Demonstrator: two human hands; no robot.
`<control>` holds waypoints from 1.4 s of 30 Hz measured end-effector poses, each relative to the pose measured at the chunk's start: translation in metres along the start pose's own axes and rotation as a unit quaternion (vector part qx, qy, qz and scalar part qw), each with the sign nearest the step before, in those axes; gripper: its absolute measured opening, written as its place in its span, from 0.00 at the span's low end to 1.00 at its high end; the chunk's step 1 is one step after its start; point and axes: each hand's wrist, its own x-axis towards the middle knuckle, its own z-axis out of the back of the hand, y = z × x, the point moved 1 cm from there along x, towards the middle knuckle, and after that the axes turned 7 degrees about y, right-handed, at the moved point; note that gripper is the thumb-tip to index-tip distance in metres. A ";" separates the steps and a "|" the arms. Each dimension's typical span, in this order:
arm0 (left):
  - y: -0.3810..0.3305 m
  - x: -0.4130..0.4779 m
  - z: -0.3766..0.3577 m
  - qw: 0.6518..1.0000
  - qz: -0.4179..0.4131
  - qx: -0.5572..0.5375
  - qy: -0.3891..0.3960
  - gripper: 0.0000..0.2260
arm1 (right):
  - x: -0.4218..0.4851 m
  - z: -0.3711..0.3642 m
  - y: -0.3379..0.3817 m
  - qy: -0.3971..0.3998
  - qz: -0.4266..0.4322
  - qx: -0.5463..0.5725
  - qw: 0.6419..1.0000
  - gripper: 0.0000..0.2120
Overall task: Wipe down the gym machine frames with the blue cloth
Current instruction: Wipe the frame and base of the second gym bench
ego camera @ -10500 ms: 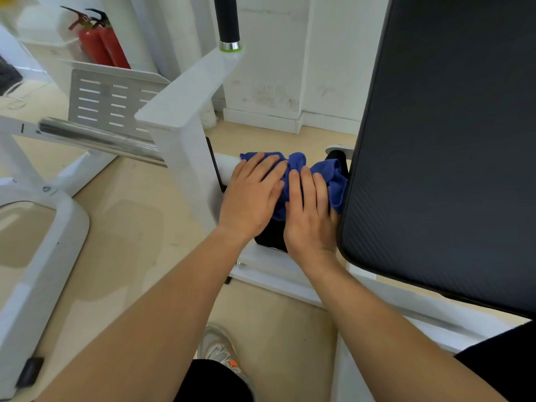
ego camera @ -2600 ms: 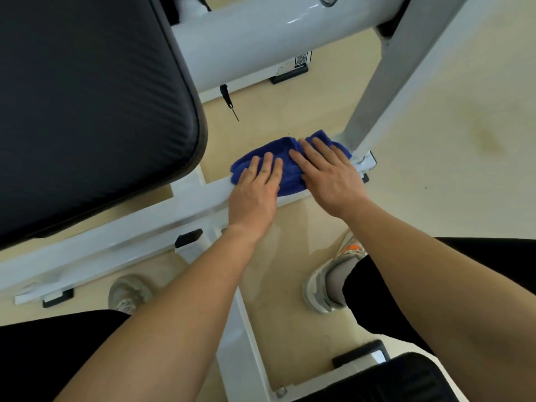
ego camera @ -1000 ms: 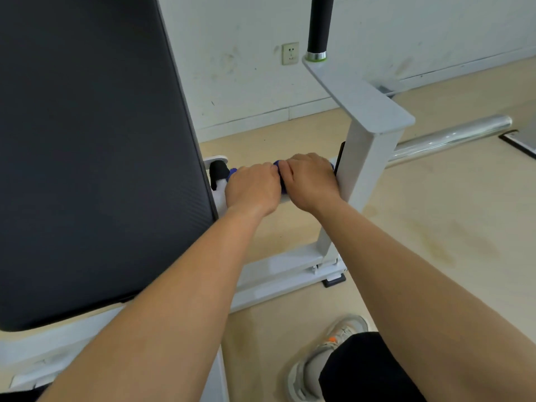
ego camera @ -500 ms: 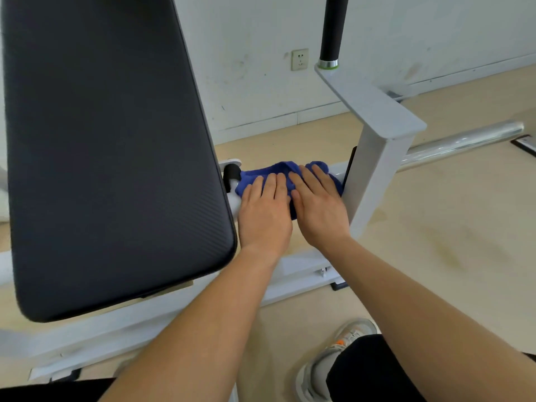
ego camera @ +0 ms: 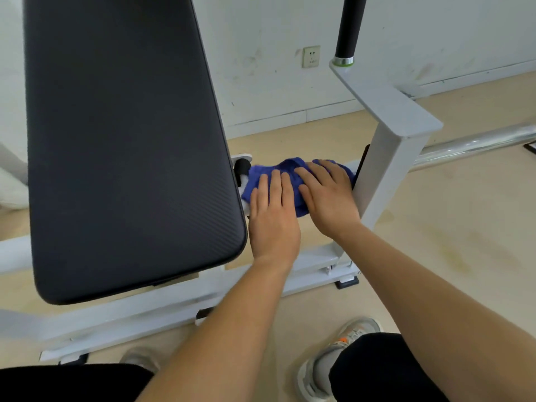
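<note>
Bright, soft, even light fills the room; shadows on the pale beige floor [ego camera: 464, 227] are faint. A white glare streak runs along the shiny chrome bar [ego camera: 475, 142]. The black padded backrest [ego camera: 121, 140] carries a dull sheen. The white metal frame rail [ego camera: 116, 317] at lower left is blurred, and lines bow near the edges.

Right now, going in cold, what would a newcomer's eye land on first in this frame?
The big black padded backrest fills the left half of the view. Just right of its lower edge the bright blue cloth stands out, pressed flat under the left hand and right hand, which lie side by side with straight fingers. To their right rises the white frame post, with a black handle above it at the upper edge.
</note>
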 end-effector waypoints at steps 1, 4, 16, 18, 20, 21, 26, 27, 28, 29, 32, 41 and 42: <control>-0.003 -0.014 -0.005 0.999 0.029 -0.021 -0.003 0.27 | -0.003 -0.001 0.001 0.001 0.010 -0.010 1.000 0.23; -0.013 -0.030 -0.014 0.993 0.090 -0.075 -0.013 0.30 | -0.006 -0.002 -0.003 0.012 0.085 -0.056 0.995 0.23; -0.003 0.017 -0.004 0.998 0.052 -0.038 -0.017 0.19 | 0.030 0.008 0.005 -0.022 0.014 0.010 1.000 0.14; -0.005 0.000 -0.006 0.999 0.034 -0.021 -0.004 0.24 | 0.018 0.005 0.003 -0.055 0.014 0.040 0.998 0.13; -0.004 -0.010 -0.002 1.000 0.021 -0.020 0.004 0.26 | 0.005 0.002 -0.001 -0.067 0.021 0.061 0.996 0.14; -0.002 -0.010 0.003 1.000 0.013 -0.023 0.003 0.25 | 0.000 0.000 -0.003 -0.063 0.024 0.063 0.996 0.15; 0.005 0.014 0.017 0.997 -0.056 0.042 0.025 0.21 | -0.006 0.004 -0.011 -0.039 0.016 0.065 0.997 0.16; 0.006 0.019 0.017 0.997 -0.054 0.043 0.045 0.24 | -0.007 0.004 -0.011 -0.046 0.017 0.065 0.997 0.15; 0.005 0.023 0.015 0.995 -0.052 0.051 0.064 0.25 | -0.010 0.002 -0.010 -0.058 0.017 0.063 0.996 0.15; 0.004 0.025 0.013 0.994 -0.052 0.071 0.070 0.26 | -0.012 -0.001 -0.009 -0.074 0.017 0.061 0.995 0.15; 0.000 0.028 0.008 0.995 -0.031 0.076 0.064 0.24 | -0.011 -0.010 -0.001 -0.122 -0.007 0.068 0.990 0.15; -0.010 0.074 0.018 0.988 -0.021 -0.006 0.154 0.15 | 0.032 0.007 -0.001 -0.072 -0.077 0.032 0.994 0.06; -0.009 0.075 0.019 0.988 -0.036 -0.007 0.151 0.15 | 0.029 0.004 -0.002 -0.086 -0.067 0.037 0.993 0.04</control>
